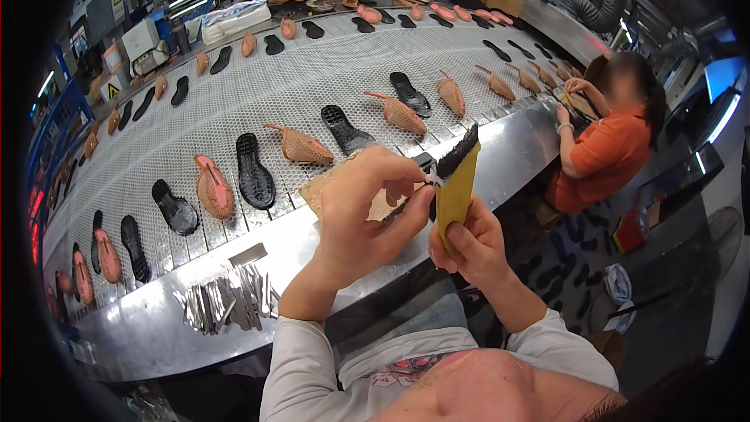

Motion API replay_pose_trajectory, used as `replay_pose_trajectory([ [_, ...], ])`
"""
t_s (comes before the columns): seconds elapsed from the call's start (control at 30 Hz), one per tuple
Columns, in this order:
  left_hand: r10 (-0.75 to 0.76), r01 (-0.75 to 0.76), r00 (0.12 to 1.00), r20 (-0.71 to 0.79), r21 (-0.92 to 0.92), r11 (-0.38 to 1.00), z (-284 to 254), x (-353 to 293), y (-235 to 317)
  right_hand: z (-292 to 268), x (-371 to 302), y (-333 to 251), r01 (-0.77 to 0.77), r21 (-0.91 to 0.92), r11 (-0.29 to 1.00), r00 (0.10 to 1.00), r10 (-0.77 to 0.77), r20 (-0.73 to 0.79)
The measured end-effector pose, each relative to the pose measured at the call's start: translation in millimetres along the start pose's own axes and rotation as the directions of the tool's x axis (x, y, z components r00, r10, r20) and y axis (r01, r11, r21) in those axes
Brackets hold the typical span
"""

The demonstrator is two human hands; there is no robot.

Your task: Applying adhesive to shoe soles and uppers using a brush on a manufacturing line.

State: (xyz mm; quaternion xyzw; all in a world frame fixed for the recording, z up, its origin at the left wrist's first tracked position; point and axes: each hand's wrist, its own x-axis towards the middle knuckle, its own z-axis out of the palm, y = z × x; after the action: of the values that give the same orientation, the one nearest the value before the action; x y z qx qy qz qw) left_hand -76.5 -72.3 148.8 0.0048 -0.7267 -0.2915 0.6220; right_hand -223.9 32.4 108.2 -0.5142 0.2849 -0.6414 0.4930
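Here's the right hand [473,242], closed around the yellow brush [455,202] with its thumb pressed flat on the handle, and the brush stands tilted above the metal surface [504,180], black bristles [459,151] uppermost. Across from it, the left hand [361,207] has thumb and forefinger pinched on a pale scrap [434,179] right beside those bristles; what the scrap is, too small to call. Risk one: that pinch is all fingertip, so a hard tug or slick fingers could let the scrap slip and drop. Risk two: should the thumb ease off, the brush could twist under the left hand's pull. And look beneath! The mesh belt [258,86] carries a black sole [346,131] and a woven shoe upper [303,147] just beyond the left hand, so a dipped wrist might nudge either one, and anything loose on the bristles could mark them. Off to the left, grey strips [215,303] lie heaped near the surface's edge; a sweeping forearm could scatter them.
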Motion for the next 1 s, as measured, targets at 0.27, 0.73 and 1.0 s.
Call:
replay_pose_trajectory([
  [0.27,-0.062,0.057,0.996,-0.065,-0.08,0.995,3.8,-0.1,-0.8,-0.7,-0.4,-2.2,0.01,-0.008,1.0,1.0,-0.01,0.015],
  [0.73,-0.047,0.046,0.999,-0.004,-0.127,0.991,15.8,3.4,-4.8,-12.7,-6.6,-6.1,-0.003,-0.016,1.0,1.0,0.004,0.007],
  [1.0,-0.029,0.026,0.999,-0.028,-0.114,0.993,23.1,2.4,-6.5,-17.7,-9.6,-8.0,0.013,-0.004,1.0,1.0,-0.013,-0.026],
])
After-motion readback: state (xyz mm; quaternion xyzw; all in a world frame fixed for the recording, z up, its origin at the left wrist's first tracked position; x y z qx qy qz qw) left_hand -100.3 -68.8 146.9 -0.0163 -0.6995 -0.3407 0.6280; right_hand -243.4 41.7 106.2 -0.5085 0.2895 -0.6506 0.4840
